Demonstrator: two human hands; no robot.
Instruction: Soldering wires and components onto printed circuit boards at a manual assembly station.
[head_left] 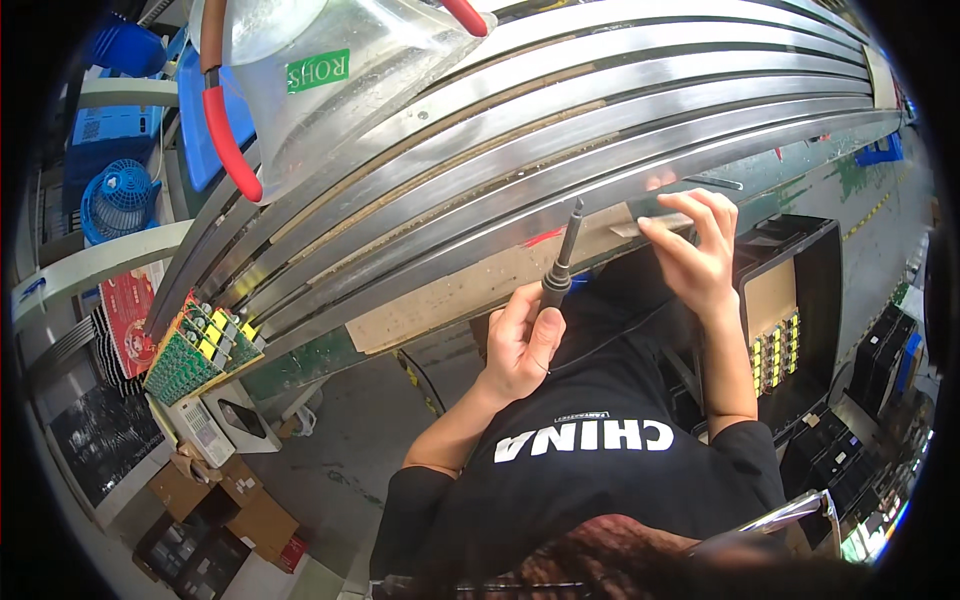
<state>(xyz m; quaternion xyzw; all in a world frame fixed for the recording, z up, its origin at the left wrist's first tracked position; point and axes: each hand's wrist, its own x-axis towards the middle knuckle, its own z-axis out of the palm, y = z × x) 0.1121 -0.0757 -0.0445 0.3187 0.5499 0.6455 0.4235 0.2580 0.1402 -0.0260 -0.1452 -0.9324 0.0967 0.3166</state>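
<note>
A dark tool (556, 292) with a thin, pointed tip is being held up in the left hand (520, 345). Its thick end is being gripped, with the thumb and fingers closed around it. The tip is being pointed up and away from the body, toward the near edge of the long metal rails (650, 110); whether they are being touched cannot be told.

The right hand (705, 262) is being held up near the same edge, with the fingers bent. Whether something small is being pinched there cannot be told. Open room is being left between the 2 hands.

The rails are being bordered on the near side by a flat brown board (440, 305). At their left end, green circuit boards (205, 350) with yellow parts are being seen. Beside the right arm, more yellow parts (775, 352) are being held inside a black bin (828, 290).
</note>
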